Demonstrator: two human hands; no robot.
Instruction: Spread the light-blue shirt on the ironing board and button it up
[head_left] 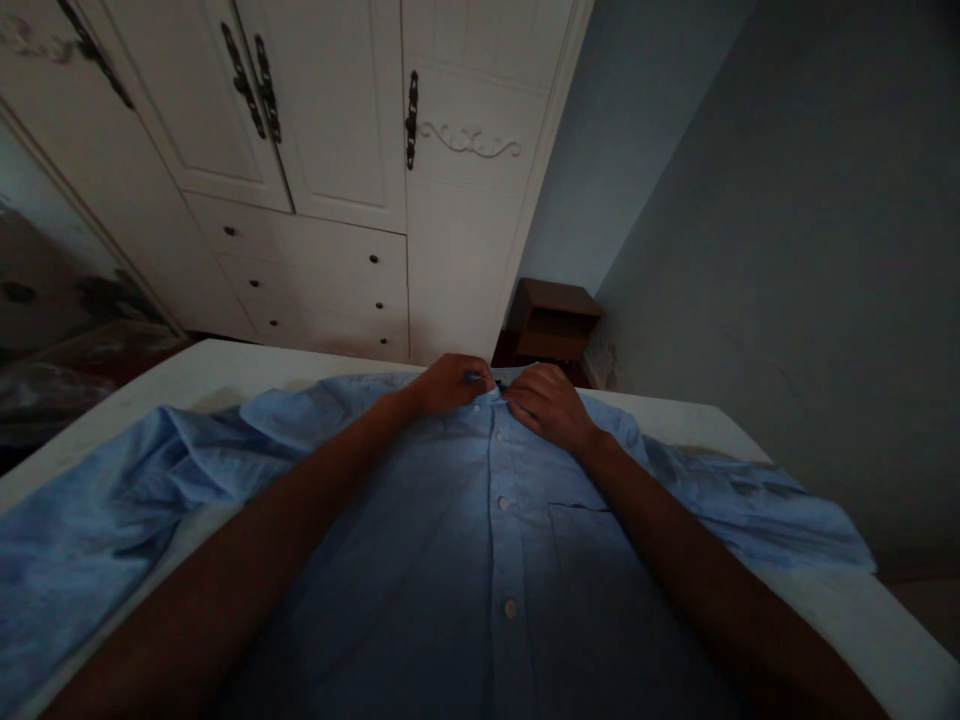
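Note:
A light blue button-up shirt (420, 560) lies front side up, its collar end at the far side and its sleeves spread left and right. White buttons run down the middle, and those below the collar look fastened. At the collar, my left hand (454, 383) pinches the left edge of the shirt between thumb and fingers. Close beside it, my right hand (551, 405) has its fingers closed on the collar's right edge. A small dark spot shows between the two hands; the top button itself is hidden by my fingers.
Under the shirt is a white tabletop (697, 420). Beyond its far edge stands a white wardrobe (337, 120) with dark handles and drawers. A small brown cabinet (559, 310) sits by the grey wall (787, 250) at right.

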